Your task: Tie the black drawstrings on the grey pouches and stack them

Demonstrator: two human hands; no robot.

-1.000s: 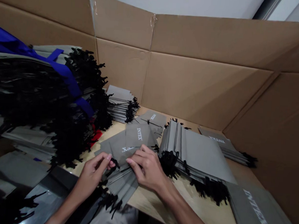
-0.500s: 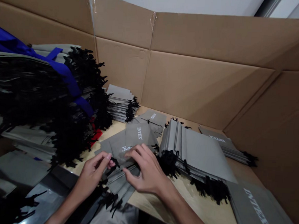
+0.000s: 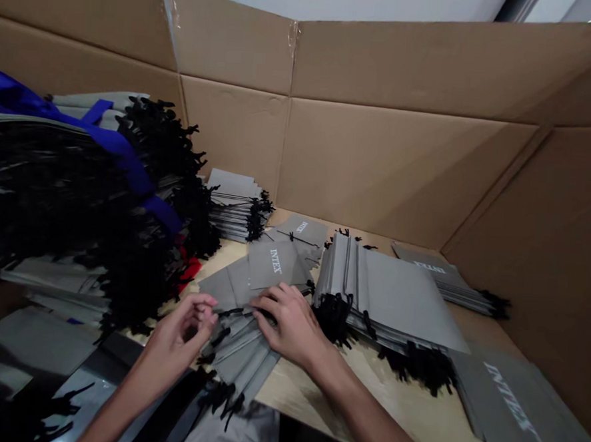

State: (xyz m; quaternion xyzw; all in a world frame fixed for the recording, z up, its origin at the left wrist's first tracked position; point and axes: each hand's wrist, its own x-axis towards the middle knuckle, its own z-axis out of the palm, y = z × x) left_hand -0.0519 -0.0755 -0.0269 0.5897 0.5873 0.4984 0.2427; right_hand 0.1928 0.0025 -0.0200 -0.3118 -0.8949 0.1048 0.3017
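Small grey drawstring bags with black cords lie fanned in a pile (image 3: 247,358) at the table's front edge. My left hand (image 3: 178,330) is at the pile's left side, thumb and fingertips brought together at the end of a black drawstring (image 3: 230,312). From there the cord runs nearly straight towards my right hand (image 3: 292,321). That hand rests over the top of the pile, its thumb and fingers closed at a bag's edge; their tips are partly hidden. Just behind the hands lies a flat grey bag (image 3: 273,263) with white INTEX lettering.
A thick stack of grey bags (image 3: 401,294) stands to the right, with more printed bags (image 3: 515,401) at the front right. A smaller stack (image 3: 231,210) sits at the back. On the left is a large bundle with a blue strap (image 3: 124,154). Cardboard walls (image 3: 404,161) surround the table.
My left hand has drawn slightly left, and the cord by it now lies straighter. My right hand has lowered onto the pile, its thumb and fingers closer together.
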